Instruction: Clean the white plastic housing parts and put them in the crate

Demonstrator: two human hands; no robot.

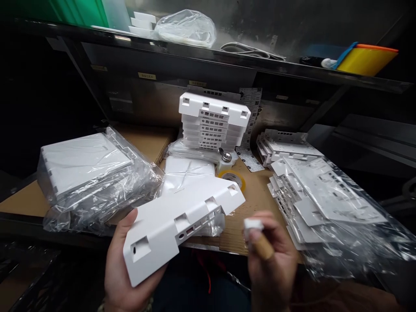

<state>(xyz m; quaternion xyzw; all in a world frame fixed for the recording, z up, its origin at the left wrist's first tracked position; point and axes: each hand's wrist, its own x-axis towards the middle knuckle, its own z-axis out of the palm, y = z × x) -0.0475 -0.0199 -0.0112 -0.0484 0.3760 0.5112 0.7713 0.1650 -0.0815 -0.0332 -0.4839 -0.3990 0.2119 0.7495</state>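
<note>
My left hand (125,260) is closed around the near end of a white plastic housing (156,221). The housing is tilted, its edge with square recesses and a row of port openings facing me. My right hand (273,255), somewhat blurred, pinches a small folded white piece (252,225), like a wiping cloth, apart from the housing. A tan sleeve (263,248) covers one digit of that hand. Behind the held housing lie white plastic bags (188,169), a roll of yellow tape (238,178) and a small bottle with a metal lid (225,159).
A stack of white housings (212,123) stands at the back. Bagged white panels lie on the left (86,162) and right (331,190). A label strip (251,130) leans behind. Overhead, a metal shelf (182,51) carries a clear bag (186,28) and a yellow container (367,60).
</note>
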